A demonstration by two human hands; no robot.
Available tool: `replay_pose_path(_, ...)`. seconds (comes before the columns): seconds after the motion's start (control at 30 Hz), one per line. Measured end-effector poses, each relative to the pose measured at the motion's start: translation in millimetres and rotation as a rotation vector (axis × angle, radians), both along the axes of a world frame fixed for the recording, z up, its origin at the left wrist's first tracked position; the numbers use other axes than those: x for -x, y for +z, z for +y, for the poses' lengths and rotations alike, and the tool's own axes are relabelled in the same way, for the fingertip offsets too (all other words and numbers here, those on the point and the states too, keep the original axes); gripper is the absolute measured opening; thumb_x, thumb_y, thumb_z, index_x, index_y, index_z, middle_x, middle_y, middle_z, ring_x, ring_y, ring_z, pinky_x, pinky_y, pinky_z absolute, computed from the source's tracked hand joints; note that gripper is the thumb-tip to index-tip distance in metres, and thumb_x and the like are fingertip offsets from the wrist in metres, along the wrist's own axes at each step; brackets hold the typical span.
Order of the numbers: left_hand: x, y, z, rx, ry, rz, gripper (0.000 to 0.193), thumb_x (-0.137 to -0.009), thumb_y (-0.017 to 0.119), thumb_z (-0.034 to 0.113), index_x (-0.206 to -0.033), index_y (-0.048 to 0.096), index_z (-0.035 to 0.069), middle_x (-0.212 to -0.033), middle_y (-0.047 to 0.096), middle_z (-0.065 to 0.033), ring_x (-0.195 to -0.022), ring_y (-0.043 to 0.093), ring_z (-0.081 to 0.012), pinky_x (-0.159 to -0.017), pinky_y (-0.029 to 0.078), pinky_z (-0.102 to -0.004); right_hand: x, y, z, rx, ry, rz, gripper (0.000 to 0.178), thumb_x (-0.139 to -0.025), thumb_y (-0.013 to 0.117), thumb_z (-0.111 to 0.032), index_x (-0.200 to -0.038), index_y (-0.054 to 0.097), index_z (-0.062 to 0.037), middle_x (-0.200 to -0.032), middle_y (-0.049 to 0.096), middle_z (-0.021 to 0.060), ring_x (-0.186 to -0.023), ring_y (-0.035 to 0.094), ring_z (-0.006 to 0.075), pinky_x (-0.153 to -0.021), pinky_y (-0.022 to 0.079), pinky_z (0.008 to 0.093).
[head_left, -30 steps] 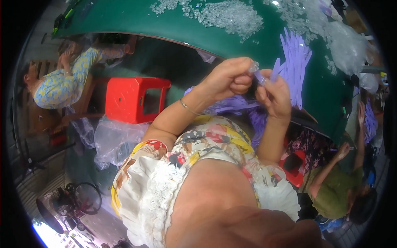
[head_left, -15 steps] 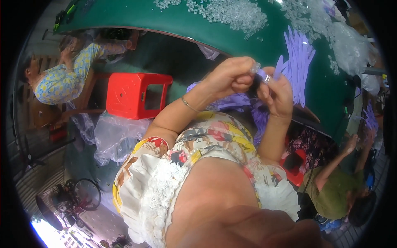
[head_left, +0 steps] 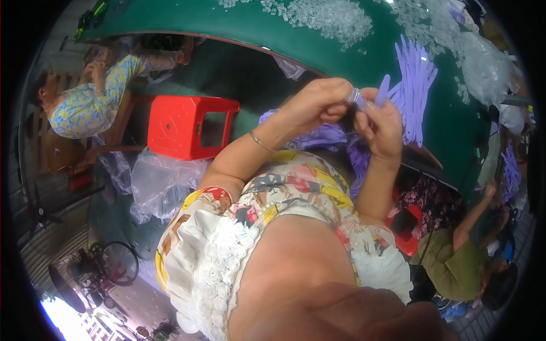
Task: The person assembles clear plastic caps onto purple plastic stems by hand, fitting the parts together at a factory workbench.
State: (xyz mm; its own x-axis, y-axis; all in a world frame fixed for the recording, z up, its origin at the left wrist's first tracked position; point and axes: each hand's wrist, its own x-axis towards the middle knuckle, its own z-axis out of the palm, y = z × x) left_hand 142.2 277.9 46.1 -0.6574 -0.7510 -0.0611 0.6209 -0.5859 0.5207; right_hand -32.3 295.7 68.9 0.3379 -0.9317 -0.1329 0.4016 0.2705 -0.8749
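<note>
Over the near edge of the green table, my two hands meet around one purple strap (head_left: 383, 90). My right hand (head_left: 381, 126) is closed on the strap, its rounded end sticking up past the fingers. Closed in a pinch, my left hand (head_left: 325, 102) holds a small clear plastic clip (head_left: 354, 96) at the strap's other end. Whether the strap passes through the clip is too small to tell. Beyond my right hand lies a bundle of purple straps (head_left: 414, 91) on the table. More purple straps (head_left: 321, 136) are below my hands, near my lap, partly hidden by my wrists.
The green table (head_left: 227, 25) carries a heap of clear clips (head_left: 330, 20) and a clear plastic bag (head_left: 483, 68). A red stool (head_left: 173, 128) stands left, above crumpled plastic sheeting (head_left: 165, 182). One person (head_left: 85, 111) sits far left; another (head_left: 455, 256) is at right near purple straps.
The clear clip in my left hand has come closer to my right fingers, and less of the strap shows between my hands. The person at right has lowered an arm.
</note>
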Motion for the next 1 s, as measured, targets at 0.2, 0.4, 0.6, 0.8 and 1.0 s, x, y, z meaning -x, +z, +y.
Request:
replay_pose_path(0.2,-9,10,0,0.375,0.198,-0.573,0.019,-0.09,0.052,0.023,-0.088,0.054,0.004,-0.064,0.045,0.0045,-0.055,0.037,-0.0015,-0.047,0.027,-0.0169,-18,-13,-1,0.674,-0.345,0.67,0.021,-0.076,0.063,-0.004,-0.095,0.055,-0.0007,-0.096,0.052,0.0087,-0.086,0.052,0.0167,-0.071,0.043,0.0263)
replay_pose_path(0.4,-14,8,-1,0.569,0.254,-0.67,0.018,-0.089,0.053,0.018,-0.089,0.055,0.001,-0.069,0.048,0.0052,-0.061,0.038,-0.0007,-0.051,0.03,-0.017,-14,-14,4,0.376,-0.257,-0.067,0.01,-0.08,0.061,-0.008,-0.079,0.057,0.0009,-0.101,0.047,0.0062,-0.07,0.046,0.0104,-0.057,0.037,0.021)
replay_pose_path(0.6,-13,13,0,0.832,0.305,-0.744,0.016,-0.089,0.051,0.014,-0.096,0.057,0.002,-0.075,0.055,0.0007,-0.066,0.049,-0.0035,-0.058,0.039,-0.0186,-16,-18,1,0.342,-0.184,-0.109,0.014,-0.081,0.063,-0.012,-0.082,0.057,0.0004,-0.099,0.047,0.0052,-0.069,0.046,0.0074,-0.058,0.036,0.0182)
replay_pose_path(0.8,-20,18,-2,0.353,0.064,-0.431,0.014,-0.087,0.053,0.015,-0.094,0.055,0.003,-0.078,0.055,-0.0025,-0.07,0.052,-0.009,-0.061,0.041,-0.0199,-21,-20,2,0.464,-0.239,0.339,0.024,-0.067,0.071,0.005,-0.087,0.058,0.0015,-0.088,0.052,0.0032,-0.076,0.052,0.0093,-0.067,0.042,0.0203)
replay_pose_path(1.0,-15,18,6,0.13,0.034,-0.196,0.014,-0.082,0.052,0.015,-0.08,0.049,0.001,-0.072,0.053,-0.0058,-0.06,0.053,-0.0131,-0.057,0.041,-0.0234,-27,-14,9,0.543,-0.281,0.355,0.02,-0.069,0.07,0.002,-0.085,0.06,0.003,-0.084,0.054,0.0064,-0.074,0.054,0.012,-0.065,0.044,0.0212)
